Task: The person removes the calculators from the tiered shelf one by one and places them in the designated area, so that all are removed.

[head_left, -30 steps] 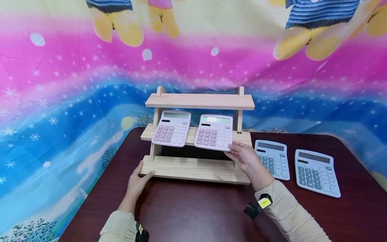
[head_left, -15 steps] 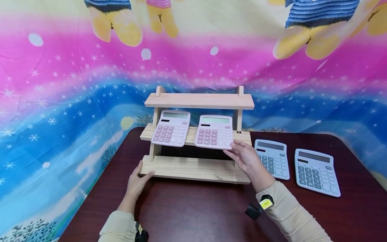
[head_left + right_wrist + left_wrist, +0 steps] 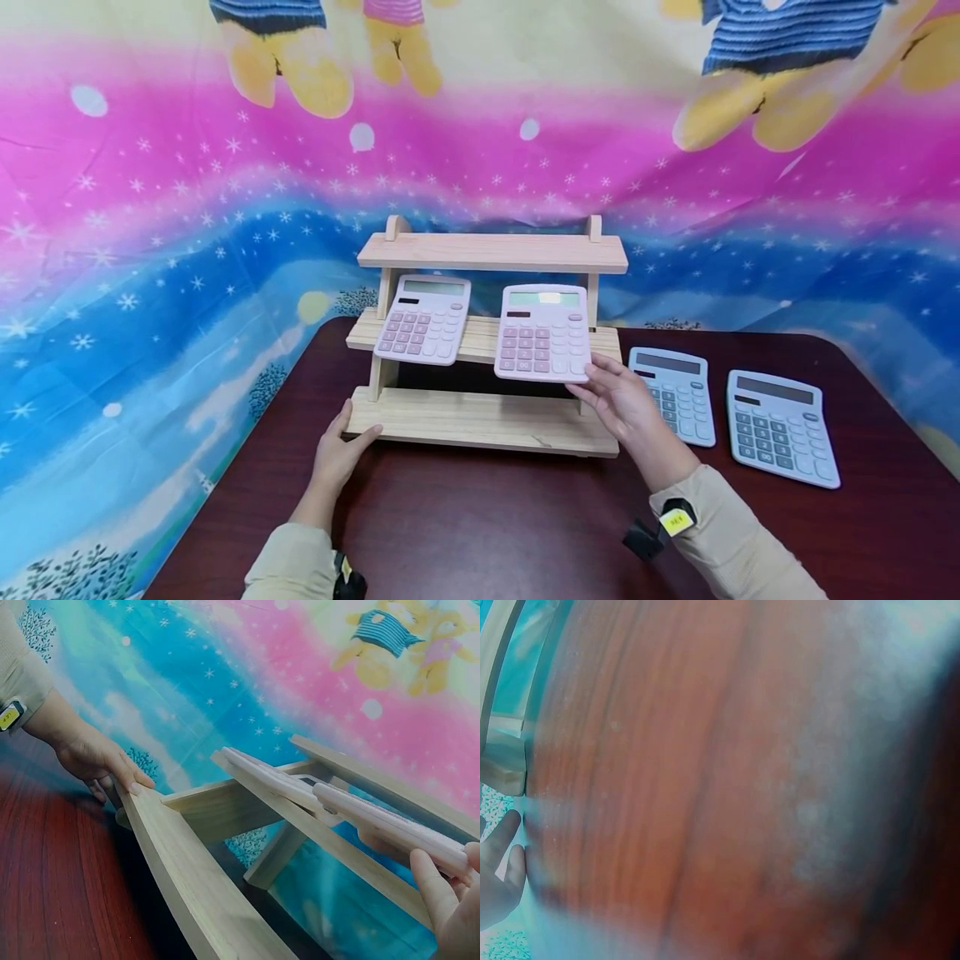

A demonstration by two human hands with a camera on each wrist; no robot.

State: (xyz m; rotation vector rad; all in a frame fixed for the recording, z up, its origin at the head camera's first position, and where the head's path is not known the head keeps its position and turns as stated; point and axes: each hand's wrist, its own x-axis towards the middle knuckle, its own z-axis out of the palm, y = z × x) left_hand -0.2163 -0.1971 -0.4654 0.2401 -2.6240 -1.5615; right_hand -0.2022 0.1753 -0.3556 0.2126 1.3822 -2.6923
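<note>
A three-tier wooden display rack (image 3: 491, 250) stands on the table. My left hand (image 3: 336, 454) grips the left end of its bottom shelf (image 3: 480, 419); the right wrist view shows the thumb on top of the board. Between thumb and fingers my right hand (image 3: 626, 412) pinches the lower right corner of a pink calculator (image 3: 542, 333), which leans back at the right half of the middle shelf, its lower edge out past the shelf front. Left of it a second pink calculator (image 3: 423, 321) rests tilted on the same shelf, a gap between the two.
Two light-blue calculators lie on the dark wood table (image 3: 480, 525) right of the rack: the nearer-to-rack one (image 3: 678, 400), partly behind my right hand, and another (image 3: 783, 429) farther right. A printed cloth backdrop (image 3: 480, 133) hangs close behind the rack.
The right pink calculator, pinched in my right hand, has shifted right and slightly toward me, widening the gap to the other pink one. My left hand has stayed on the bottom shelf.
</note>
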